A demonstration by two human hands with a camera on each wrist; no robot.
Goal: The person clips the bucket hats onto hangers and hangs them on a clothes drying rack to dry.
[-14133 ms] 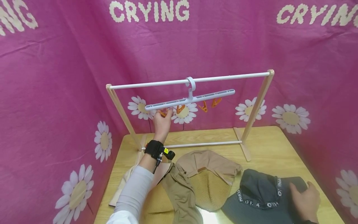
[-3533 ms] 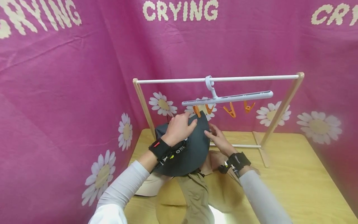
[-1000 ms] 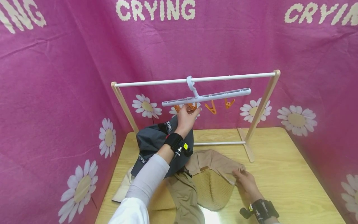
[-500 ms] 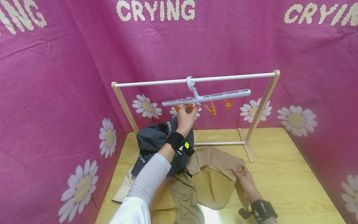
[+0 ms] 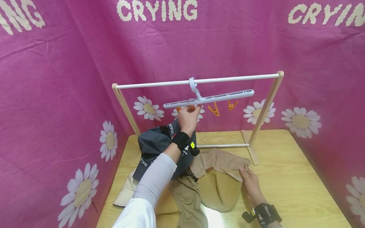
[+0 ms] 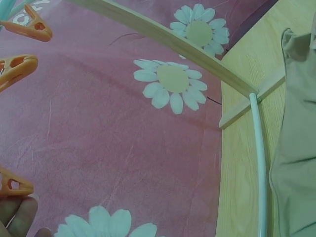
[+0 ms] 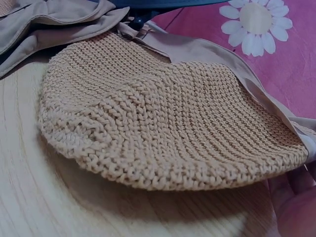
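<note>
In the head view, the hanger [image 5: 228, 96] is hooked on the rack [image 5: 159, 84], its right end higher. Just under it, left of its hook, the left hand [image 5: 188, 121] has thumb and fingers brought together on the second clip [image 5: 192, 107] from the left. The grey hat [image 5: 154, 143] hangs below the hanger's left end, likely from the first clip; the hand partly hides the join. Below the hanger's right half, the right hand [image 5: 252, 184] pinches the edge of the knit hat [image 5: 218, 191], which lies on the table [image 5: 299, 171]. An even squeeze on the clip, without dragging the hanger down, seems the thing to get right; it should stop the grey hat swinging.

The left wrist view shows fingertips touching that clip; how far its mouth opens I cannot tell.

In the right wrist view, the fingers hold the knit hat's edge, raised over a shadow. Holding near the rim, cloth flat, should save it from folding.

Counted: one rack, one hanger, four orange clips in the head view and three in the left wrist view, one grey hat, one knit hat. Below the hanger's left half, more tan cloth [image 5: 188, 204] overlaps too much to count.
</note>
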